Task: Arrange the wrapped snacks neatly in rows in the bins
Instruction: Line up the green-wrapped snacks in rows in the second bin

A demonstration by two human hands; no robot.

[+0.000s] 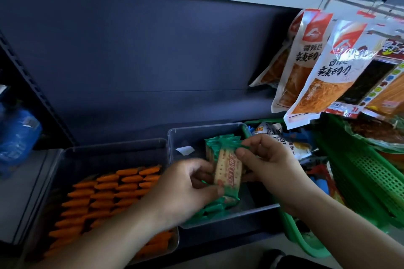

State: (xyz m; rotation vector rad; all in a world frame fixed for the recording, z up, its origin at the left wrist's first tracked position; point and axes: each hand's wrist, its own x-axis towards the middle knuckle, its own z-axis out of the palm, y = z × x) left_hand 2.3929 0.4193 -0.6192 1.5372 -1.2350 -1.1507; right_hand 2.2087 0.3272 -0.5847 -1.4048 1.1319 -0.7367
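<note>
Nearest the camera, two bare forearms reach in from the bottom edge toward a shelf. The left hand (192, 183) curls round the lower left side of a green cracker packet (228, 172), with its thumb pressed on the packet's bottom end and its other fingers tucked behind. The right hand (269, 159) pinches the packet's crimped top end between thumb and forefinger, the remaining fingers folded loosely below. The packet stands nearly upright between the two hands, just above the right clear bin (185, 135), its face turned toward the camera. Under it, more green packets (209, 209) lie flat along the bin's near side, and a few others (220, 142) stand on edge right behind the held one. A small white slip (184, 150) lies on the bin's floor to the left. Touching this bin on the left is a second clear bin (109, 144), filled with orange packets (105, 192) packed in tight slanted rows. To the right sits a green mesh basket (371, 177) holding mixed snacks. Farther back and higher, white-and-red snack bags (328, 67) hang from hooks in front of the dark back panel (153, 50). A blue bag (17, 135) rests at the far left.
</note>
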